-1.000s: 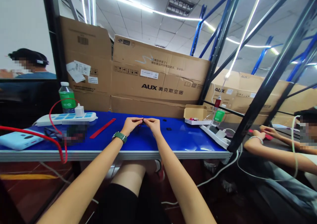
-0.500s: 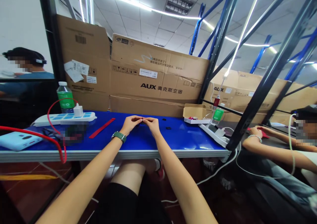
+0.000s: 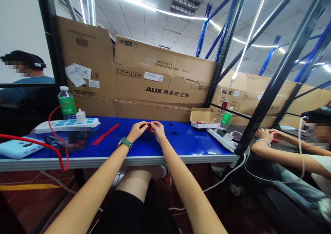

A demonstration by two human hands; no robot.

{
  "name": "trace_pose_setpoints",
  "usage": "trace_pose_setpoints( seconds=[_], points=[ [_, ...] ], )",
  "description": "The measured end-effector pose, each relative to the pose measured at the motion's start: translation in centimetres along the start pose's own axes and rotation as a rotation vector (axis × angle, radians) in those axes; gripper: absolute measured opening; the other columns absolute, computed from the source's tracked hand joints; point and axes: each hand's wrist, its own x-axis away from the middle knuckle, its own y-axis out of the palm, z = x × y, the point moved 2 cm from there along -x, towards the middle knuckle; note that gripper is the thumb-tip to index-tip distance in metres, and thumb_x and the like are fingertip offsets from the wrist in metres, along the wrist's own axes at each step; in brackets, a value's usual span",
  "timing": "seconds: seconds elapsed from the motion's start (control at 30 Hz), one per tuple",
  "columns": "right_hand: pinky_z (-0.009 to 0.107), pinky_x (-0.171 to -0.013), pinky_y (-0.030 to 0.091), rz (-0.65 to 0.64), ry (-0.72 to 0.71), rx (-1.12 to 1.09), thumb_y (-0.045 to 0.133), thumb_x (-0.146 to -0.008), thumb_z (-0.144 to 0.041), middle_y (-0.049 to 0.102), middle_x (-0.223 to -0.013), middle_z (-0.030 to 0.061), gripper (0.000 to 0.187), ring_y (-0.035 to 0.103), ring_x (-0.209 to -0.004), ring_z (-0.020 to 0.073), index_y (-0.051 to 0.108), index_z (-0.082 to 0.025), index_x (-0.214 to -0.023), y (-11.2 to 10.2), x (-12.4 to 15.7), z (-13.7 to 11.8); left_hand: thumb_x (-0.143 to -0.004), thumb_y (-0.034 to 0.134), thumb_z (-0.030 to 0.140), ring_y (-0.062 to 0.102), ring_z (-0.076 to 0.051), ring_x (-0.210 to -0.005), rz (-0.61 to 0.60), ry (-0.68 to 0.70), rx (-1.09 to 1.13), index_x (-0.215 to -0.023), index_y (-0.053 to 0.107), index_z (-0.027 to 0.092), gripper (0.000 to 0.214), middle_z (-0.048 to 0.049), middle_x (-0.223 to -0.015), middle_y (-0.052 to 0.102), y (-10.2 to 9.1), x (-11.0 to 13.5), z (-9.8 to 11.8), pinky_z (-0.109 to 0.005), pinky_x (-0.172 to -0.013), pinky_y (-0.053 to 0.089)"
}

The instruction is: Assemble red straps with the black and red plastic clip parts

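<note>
A small red piece (image 3: 149, 127) is held pinched between the fingertips of the left hand (image 3: 137, 129) and the right hand (image 3: 157, 128), just above the blue table (image 3: 186, 146). Two small black pieces (image 3: 176, 133) are left lying apart to the right, and a red strip (image 3: 105, 134) lies untouched to the left.

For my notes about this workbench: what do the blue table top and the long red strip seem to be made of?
The blue table top looks like painted or coated metal: smooth and glossy, with bright reflections, and a pale metallic edge along the front. The red strip looks like plastic or rubber, with an even, fairly dull surface; the picture is too small to tell which.
</note>
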Motion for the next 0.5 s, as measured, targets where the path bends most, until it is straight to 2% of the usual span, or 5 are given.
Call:
trace_pose_setpoints(
  seconds=[0.1,0.2,0.27,0.37,0.5],
  points=[
    [0.021,-0.056,0.049,0.033,0.071,-0.057,0.087,-0.064,-0.034,0.066,-0.062,-0.0030,0.041,0.060,-0.054,0.0100,0.066,-0.017,-0.094,-0.17,-0.02,-0.10,-0.092,0.051,0.046,0.071,-0.027,-0.103,0.029,-0.041,-0.059,-0.104,0.079,0.021,0.040,-0.0085,-0.108,0.078,0.06,0.15,0.22,-0.039,-0.096,0.052],
    [0.021,-0.052,0.045,0.061,0.160,-0.053,0.088,-0.064,-0.032,0.065,-0.059,-0.0035,0.040,0.057,-0.050,0.0096,0.066,-0.016,-0.093,-0.39,0.00,-0.02,-0.085,0.060,0.044,0.072,-0.027,-0.095,0.045,-0.076,-0.108,-0.093,0.080,0.021,0.031,-0.0085,-0.099,0.079,0.07,0.24,0.14,-0.038,-0.091,0.054],
    [0.022,-0.051,0.045,0.043,0.214,-0.043,0.089,-0.063,-0.032,0.066,-0.060,-0.0027,0.041,0.058,-0.050,0.0104,0.066,-0.016,-0.093,-0.51,0.11,0.09,-0.081,0.065,0.039,0.072,-0.026,-0.091,0.029,-0.047,-0.123,-0.090,0.078,0.022,0.024,-0.0075,-0.096,0.079,0.10,0.30,0.17,-0.037,-0.089,0.054],
    [0.024,-0.052,0.047,-0.017,0.287,-0.053,0.090,-0.062,-0.030,0.068,-0.064,-0.0009,0.045,0.059,-0.050,0.0121,0.066,-0.016,-0.097,-0.58,0.39,0.24,-0.081,0.064,0.032,0.070,-0.023,-0.083,0.011,0.025,-0.170,-0.086,0.074,0.022,0.016,-0.0061,-0.090,0.077,0.15,0.35,0.29,-0.034,-0.082,0.054],
    [0.025,-0.056,0.051,-0.039,0.287,-0.113,0.090,-0.062,-0.022,0.071,-0.069,0.0015,0.042,0.063,-0.055,0.0130,0.065,-0.016,-0.095,-0.39,0.56,0.18,-0.083,0.057,0.020,0.066,-0.022,-0.083,0.021,0.157,-0.350,-0.083,0.068,0.021,0.012,-0.0069,-0.089,0.072,0.27,0.34,0.52,-0.033,-0.081,0.049]
  ],
)
